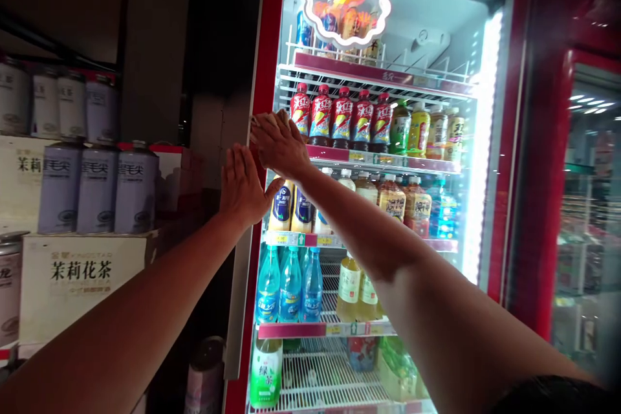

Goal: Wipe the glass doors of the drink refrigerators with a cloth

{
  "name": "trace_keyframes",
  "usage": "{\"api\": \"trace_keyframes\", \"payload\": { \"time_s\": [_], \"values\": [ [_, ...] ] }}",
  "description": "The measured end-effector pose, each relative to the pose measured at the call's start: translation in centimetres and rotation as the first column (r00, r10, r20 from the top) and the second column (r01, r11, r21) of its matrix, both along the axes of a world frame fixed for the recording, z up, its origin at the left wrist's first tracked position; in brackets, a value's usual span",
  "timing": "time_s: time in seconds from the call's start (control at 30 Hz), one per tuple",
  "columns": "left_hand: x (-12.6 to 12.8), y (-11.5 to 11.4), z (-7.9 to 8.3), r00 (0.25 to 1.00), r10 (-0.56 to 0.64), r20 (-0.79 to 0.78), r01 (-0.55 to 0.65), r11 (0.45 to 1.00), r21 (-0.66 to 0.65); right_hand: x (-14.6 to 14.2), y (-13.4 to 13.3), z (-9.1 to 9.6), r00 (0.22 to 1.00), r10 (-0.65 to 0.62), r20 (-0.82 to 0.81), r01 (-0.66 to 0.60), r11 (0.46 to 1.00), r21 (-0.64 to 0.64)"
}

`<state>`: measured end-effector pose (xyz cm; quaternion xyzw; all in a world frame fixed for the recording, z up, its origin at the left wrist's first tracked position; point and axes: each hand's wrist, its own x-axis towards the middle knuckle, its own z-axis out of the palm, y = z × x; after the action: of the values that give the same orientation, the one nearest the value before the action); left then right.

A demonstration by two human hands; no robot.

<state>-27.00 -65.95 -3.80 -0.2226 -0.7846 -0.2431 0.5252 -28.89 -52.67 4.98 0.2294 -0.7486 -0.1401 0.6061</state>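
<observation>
My right hand (282,147) lies over a pale, brownish cloth (258,119), pressing it against the left side of the glass-door drinks fridge's red frame (270,32). Only edges of the cloth show around the fingers. Just below and to the left, my left hand (244,186) rests flat by the door's outer edge, fingers stretched upward and thumb spread towards the glass. It holds nothing. Behind the right hand, red-capped bottles (321,115) stand in a row inside the fridge. My right forearm hides part of the shelves below.
Stacked tea boxes (77,297) and tall cans (97,187) stand close to my left arm. A long grey door handle (237,310) runs down the fridge's left edge. Blue bottles (290,288) fill a lower shelf. Another red-framed fridge (557,207) stands at the right.
</observation>
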Motion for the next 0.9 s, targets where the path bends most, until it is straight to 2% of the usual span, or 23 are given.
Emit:
{"api": "trace_keyframes", "payload": {
  "time_s": [0.1, 0.27, 0.33, 0.47, 0.53, 0.67, 0.73, 0.8, 0.9],
  "values": [
    [0.3, -0.1, 0.2, 1.000, 0.024, 0.019, -0.023, 0.999, -0.032, -0.4, -0.1, -0.1, 0.999, 0.023, -0.037, -0.025, 0.998, -0.051],
    [0.9, -0.3, 0.4, 0.995, 0.089, 0.035, -0.084, 0.989, -0.125, 1.1, 1.4, -2.9, 1.000, 0.000, 0.002, 0.000, 0.996, 0.084],
    [0.8, -0.4, 0.5, 0.995, 0.096, 0.016, -0.092, 0.983, -0.157, 1.7, 2.8, -2.7, 1.000, -0.006, -0.007, 0.006, 0.997, 0.083],
    [0.5, -0.6, 0.9, 0.992, 0.129, 0.015, -0.120, 0.954, -0.273, 2.3, 5.0, -1.4, 0.998, -0.020, -0.061, 0.018, 0.999, -0.031],
    [0.5, -0.6, 1.0, 0.986, 0.167, 0.024, -0.150, 0.932, -0.329, 2.5, 5.4, -1.9, 0.998, -0.021, -0.063, 0.019, 0.999, -0.034],
    [0.9, -0.6, 1.3, 0.974, 0.229, 0.002, -0.210, 0.899, -0.383, 3.5, 6.4, -4.4, 1.000, -0.010, -0.007, 0.010, 0.994, 0.106],
    [1.1, -0.6, 1.3, 0.968, 0.251, -0.026, -0.241, 0.886, -0.396, 4.0, 7.5, -4.7, 1.000, -0.012, 0.028, 0.007, 0.985, 0.171],
    [1.1, -0.6, 1.3, 0.959, 0.278, -0.058, -0.277, 0.867, -0.415, 4.3, 8.9, -4.1, 1.000, -0.015, 0.021, 0.012, 0.991, 0.131],
    [0.9, -0.6, 1.3, 0.949, 0.291, -0.120, -0.314, 0.843, -0.437, 4.4, 10.6, -2.9, 0.998, -0.018, -0.059, 0.014, 0.998, -0.068]
  ]
}}
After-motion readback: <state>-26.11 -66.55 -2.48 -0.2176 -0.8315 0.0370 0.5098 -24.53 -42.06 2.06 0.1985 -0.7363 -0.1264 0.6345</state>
